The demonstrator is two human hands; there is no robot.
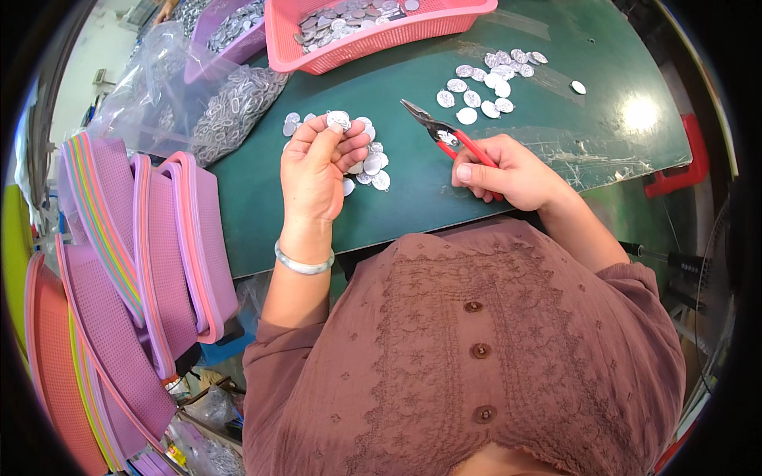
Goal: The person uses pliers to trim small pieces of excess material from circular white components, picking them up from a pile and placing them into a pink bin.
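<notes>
The left hand is pinching a small silver oval disc between thumb and fingertips, its grip clenched on the piece and lifting it just above a loose pile of similar discs lying on the green bench. The right hand is grasping the red handles of a pair of pliers, its grip closed around them, the metal tips pointing up and left, toward the disc, with the jaws slightly parted. Beyond the pliers a second scatter of discs is resting on the bench, well apart from the first pile. At the far edge a pink basket is holding more discs, beside a clear bag of metal rings. Stacked purple and pink baskets are standing at the person's left
</notes>
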